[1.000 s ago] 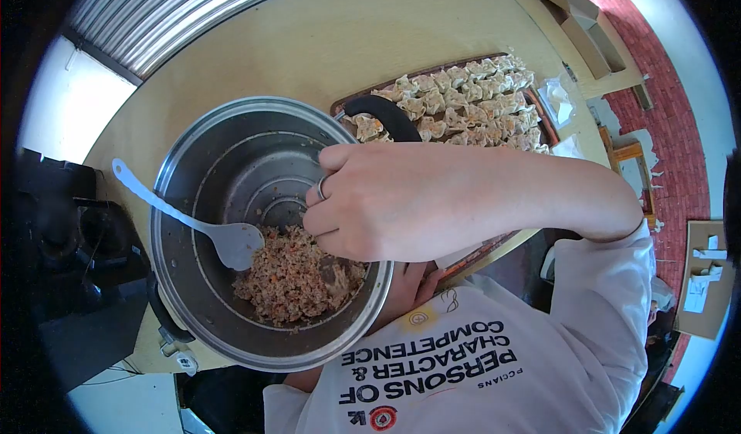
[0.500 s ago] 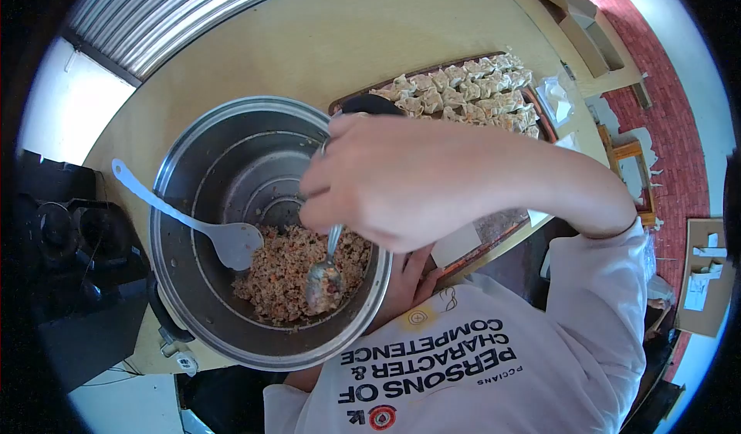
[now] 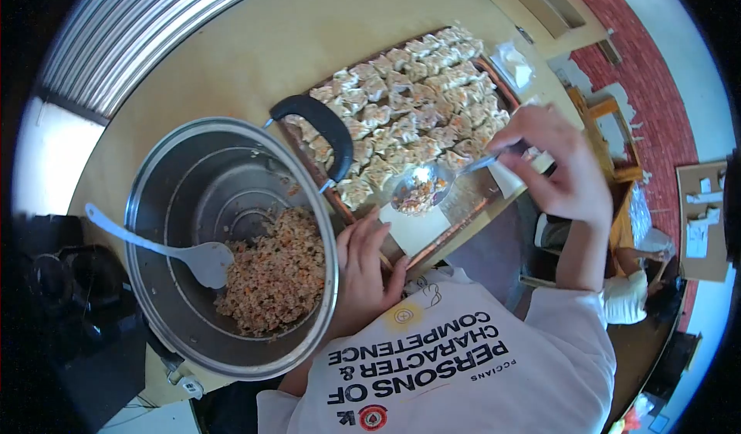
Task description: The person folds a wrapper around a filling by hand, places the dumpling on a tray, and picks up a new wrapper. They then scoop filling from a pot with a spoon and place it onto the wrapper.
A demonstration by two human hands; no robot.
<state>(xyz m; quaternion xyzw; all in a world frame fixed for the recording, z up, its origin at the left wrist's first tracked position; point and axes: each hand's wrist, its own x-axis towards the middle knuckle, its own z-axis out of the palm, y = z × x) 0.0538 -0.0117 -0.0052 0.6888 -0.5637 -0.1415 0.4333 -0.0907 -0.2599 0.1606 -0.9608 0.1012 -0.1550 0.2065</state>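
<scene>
My right hand (image 3: 552,160) holds a metal spoon (image 3: 463,173) by its handle. Minced filling fills the spoon's bowl, over a pale wrapper (image 3: 423,235) at the tray's near edge. Beside the wrapper, my left hand (image 3: 363,268) rests against the tray's near left corner, fingers and thumb apart. Rows of pleated dumplings (image 3: 401,113) cover much of the tray (image 3: 498,83). Left of it stands a large metal pot (image 3: 143,295) containing minced filling (image 3: 278,272) and a white ladle (image 3: 204,262).
The pot's black handle (image 3: 328,129) overlaps the tray's left side. White packaging (image 3: 512,65) lies beyond the tray's right corner. A black stove (image 3: 69,279) is at the left. Another person (image 3: 625,295) is partly visible at the far right, beyond the table.
My right hand has moved from above the pot to the tray's right side, carrying the spoon with filling. The view has shifted, exposing my left hand and more of the tray.
</scene>
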